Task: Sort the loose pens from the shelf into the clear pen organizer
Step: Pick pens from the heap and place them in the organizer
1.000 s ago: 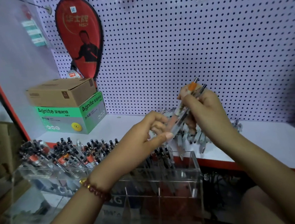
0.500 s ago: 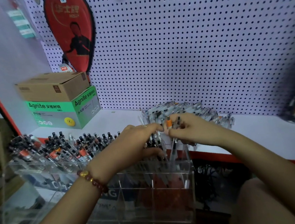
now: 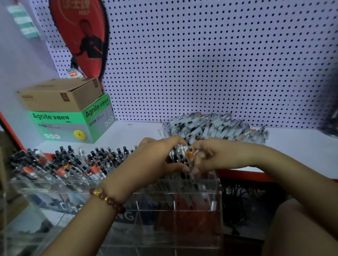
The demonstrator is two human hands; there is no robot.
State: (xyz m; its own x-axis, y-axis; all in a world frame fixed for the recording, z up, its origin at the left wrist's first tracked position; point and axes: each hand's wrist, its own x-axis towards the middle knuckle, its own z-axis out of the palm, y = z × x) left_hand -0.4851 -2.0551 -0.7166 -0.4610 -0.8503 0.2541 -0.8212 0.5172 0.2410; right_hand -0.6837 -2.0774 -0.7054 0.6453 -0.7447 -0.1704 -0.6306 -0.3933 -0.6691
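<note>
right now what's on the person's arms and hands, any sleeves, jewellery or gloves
Both forearms are bare up to the frame edge, with no sleeves showing, and neither hand wears a glove. The left hand has a beaded bracelet at the wrist: round reddish-brown beads with one gold-coloured bead. The right hand and its wrist carry nothing visible. The fingers are too blurred to rule out rings.

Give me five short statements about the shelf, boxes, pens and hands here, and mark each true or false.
1. A brown cardboard box sits on the green box. True.
2. The shelf holds no loose pens. False: a pile of pens lies there.
3. The left wrist wears a beaded bracelet. True.
4. Both hands rest on the cardboard box. False: the left hand and right hand meet over the clear organizer.
5. An orange-topped pen stands between the hands. True.
</note>
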